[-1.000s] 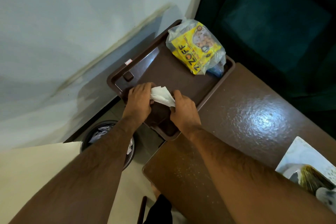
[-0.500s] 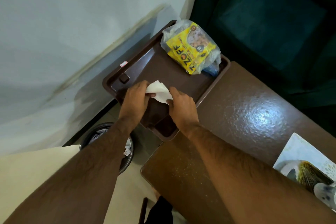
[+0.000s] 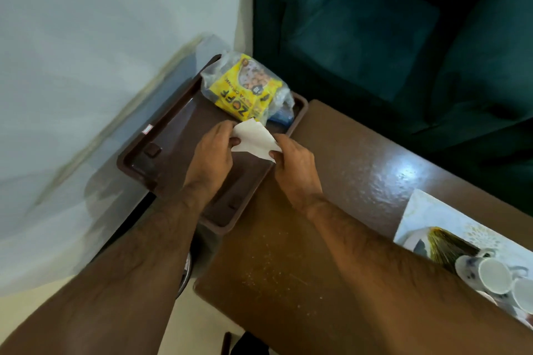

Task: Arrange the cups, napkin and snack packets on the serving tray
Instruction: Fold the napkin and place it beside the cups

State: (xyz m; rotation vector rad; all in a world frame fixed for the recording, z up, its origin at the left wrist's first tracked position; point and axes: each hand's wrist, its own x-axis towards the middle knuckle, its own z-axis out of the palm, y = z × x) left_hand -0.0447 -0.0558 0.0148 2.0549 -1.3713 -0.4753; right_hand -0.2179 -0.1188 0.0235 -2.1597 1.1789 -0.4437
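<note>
A brown serving tray (image 3: 170, 135) lies at the left end of the brown table, overhanging its edge. Both hands hold a white napkin (image 3: 253, 140) just above the tray's middle: my left hand (image 3: 212, 153) pinches its left edge, my right hand (image 3: 294, 167) its lower right corner. A yellow snack packet (image 3: 245, 89) in clear wrap lies at the tray's far end, with a blue packet (image 3: 281, 118) partly hidden under it. White cups (image 3: 493, 275) lie on their sides at the lower right.
The brown table (image 3: 340, 181) stretches to the right, with a patterned white mat (image 3: 427, 222) under the cups. A white wall stands to the left, a dark green sofa (image 3: 375, 37) behind. A round bin (image 3: 187, 271) sits on the floor below the tray.
Both hands have moved with the napkin toward the tray's far end, nearer the yellow packet, and the napkin is spread wider between them. The view has shifted right, showing the cups.
</note>
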